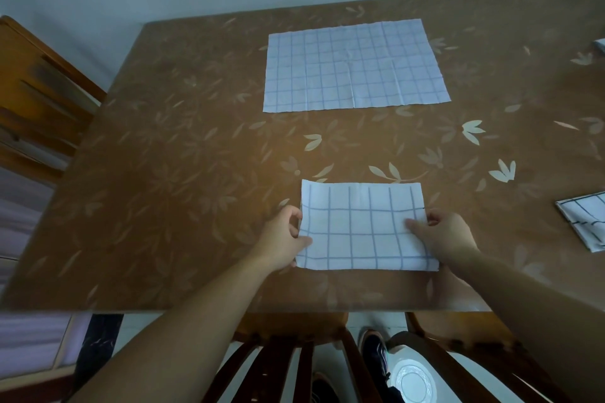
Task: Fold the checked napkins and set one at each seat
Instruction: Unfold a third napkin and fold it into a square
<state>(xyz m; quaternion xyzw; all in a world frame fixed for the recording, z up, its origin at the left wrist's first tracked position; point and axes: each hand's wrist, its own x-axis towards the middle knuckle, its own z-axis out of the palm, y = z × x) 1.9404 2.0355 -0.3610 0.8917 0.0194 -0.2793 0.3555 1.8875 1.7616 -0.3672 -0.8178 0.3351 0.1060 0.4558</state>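
Observation:
A folded white napkin with blue checks (361, 226) lies flat near the table's front edge. My left hand (284, 240) pinches its left edge between thumb and fingers. At the napkin's right edge my right hand (442, 237) grips it, the thumb lying on top of the cloth. A larger unfolded checked napkin (355, 65) is spread flat at the far middle of the table. Another folded checked napkin (586, 222) lies at the right edge of view, cut off by the frame. A small corner of one more cloth (599, 46) shows at the far right.
The table (170, 173) has a brown cover with a pale leaf pattern. One wooden chair (36, 98) stands at its left side, and another chair's back (288, 366) is right below me at the front edge. A white plate (411, 383) shows low down by my shoes.

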